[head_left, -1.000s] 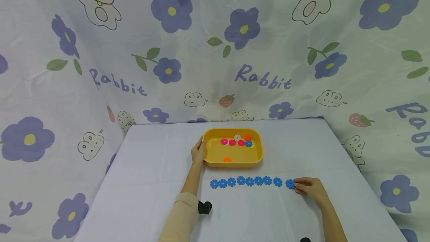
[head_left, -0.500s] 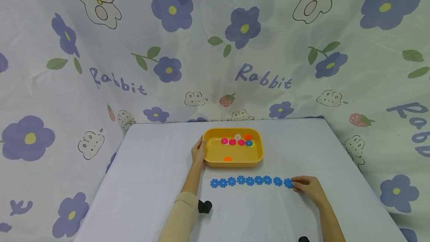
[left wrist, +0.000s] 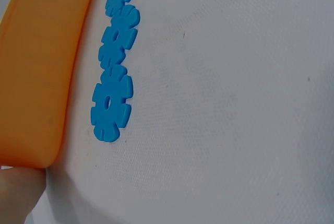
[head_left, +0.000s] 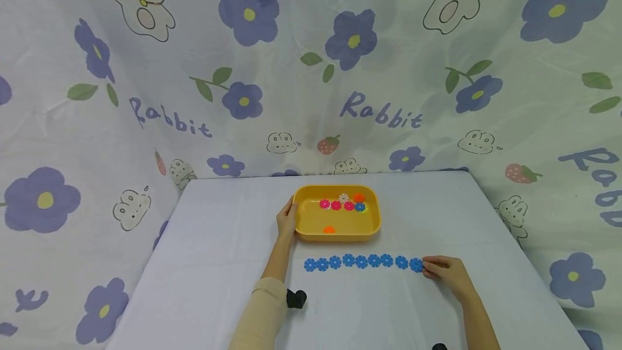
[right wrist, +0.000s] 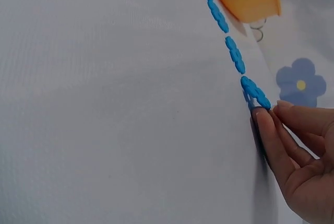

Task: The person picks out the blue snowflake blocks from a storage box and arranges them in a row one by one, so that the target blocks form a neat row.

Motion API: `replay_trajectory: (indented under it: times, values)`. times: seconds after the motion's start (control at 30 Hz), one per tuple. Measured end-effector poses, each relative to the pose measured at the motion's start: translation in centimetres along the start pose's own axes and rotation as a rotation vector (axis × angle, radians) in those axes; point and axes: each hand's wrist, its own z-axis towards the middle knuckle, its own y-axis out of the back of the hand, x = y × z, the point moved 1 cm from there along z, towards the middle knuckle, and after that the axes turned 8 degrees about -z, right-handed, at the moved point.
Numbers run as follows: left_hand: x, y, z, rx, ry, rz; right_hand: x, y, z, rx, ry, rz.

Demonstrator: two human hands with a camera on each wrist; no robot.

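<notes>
My right hand [head_left: 449, 274] pinches a blue snowflake disc [head_left: 416, 264] by its right edge, between thumb and fingers. That disc [right wrist: 254, 92] looks tilted in the right wrist view, with a shadow beneath it. To its left, several more blue snowflake discs [head_left: 362, 262] lie in a slightly wavy row; small gaps part the ones at the right end. Behind the row stands a yellow tray [head_left: 337, 237], and my left hand [head_left: 286, 220] grips its left side. Only a bit of the left hand [left wrist: 20, 192] shows in the left wrist view, against the tray's corner.
Inside the tray lie pink discs [head_left: 336, 206], a white disc [head_left: 344, 198], orange discs [head_left: 359, 198] and a blue disc [head_left: 360, 207]. A white cloth [head_left: 218, 231] covers the table. Patterned curtain [head_left: 301, 85] rises behind and at both sides.
My right hand has shifted slightly left with the pinched disc, narrowing the gap to the row. The left hand and the tray have stayed put.
</notes>
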Motion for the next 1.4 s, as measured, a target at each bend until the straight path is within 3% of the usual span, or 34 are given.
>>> replay_trajectory:
  times: [0.3, 0.77, 1.27, 1.4]
  values:
    - [0.0, -0.1, 0.1, -0.019, -0.010, 0.005, -0.1, 0.1, 0.0, 0.027, -0.004, 0.077]
    - [-0.1, -0.1, 0.0, -0.019, -0.004, 0.016, 0.3, 0.0, -0.1, 0.052, 0.016, 0.069]
    - [0.0, -0.1, 0.0, -0.010, 0.001, -0.011, 1.1, 0.4, -0.4, 0.033, 0.059, -0.016]
    - [0.0, -0.1, 0.0, -0.012, 0.002, -0.007, 1.7, 0.2, 0.2, -0.029, 0.124, -0.016]
